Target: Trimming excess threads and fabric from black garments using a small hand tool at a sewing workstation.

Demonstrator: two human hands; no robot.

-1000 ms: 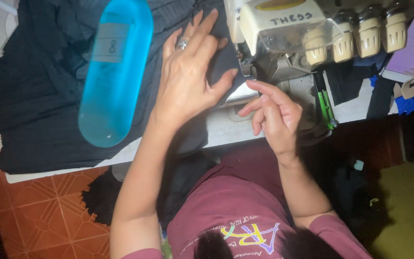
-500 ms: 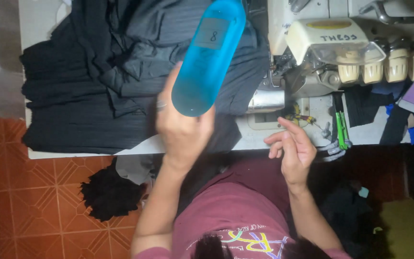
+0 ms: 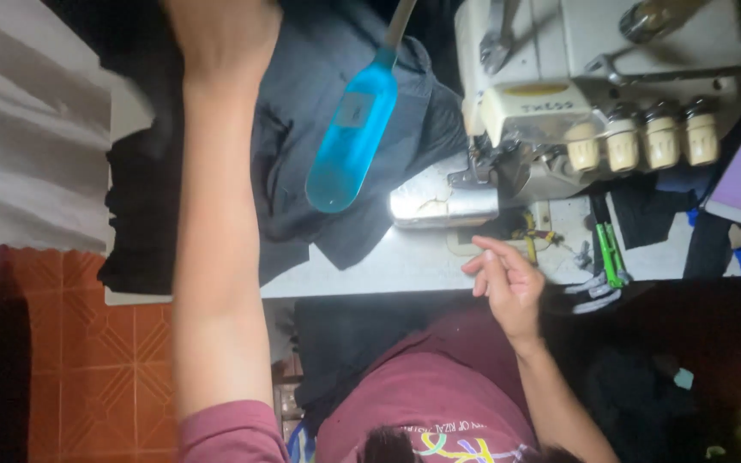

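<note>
The dark fabric (image 3: 336,129) lies heaped across the upper middle of the frame on the pale worktop (image 3: 388,266), its folds running from the left edge of the worktop up to the sewing machine (image 3: 593,94) at upper right, with one corner hanging toward the worktop's near edge at centre. A blue lamp head (image 3: 349,146) slants over the heap, just left of the machine's bright metal plate (image 3: 443,201).

The left hand (image 3: 216,34) is stretched to the top left of the frame, over the far part of the fabric; it is blurred and partly cut off, so I cannot tell whether it grips the cloth or only rests on it. The right hand (image 3: 508,279) sits at the worktop's near edge, lower centre-right, fingers loosely curled and holding nothing, apart from the fabric and just below the plate.

To handle this well, in my judgement, the far hand should take a whole fold rather than one layer, so the heap comes along without dragging. The cloth should pass under the lamp, not against it. The free hand would best steady the near corner and keep clear of the needle area and the green-handled snips (image 3: 611,253).
</note>
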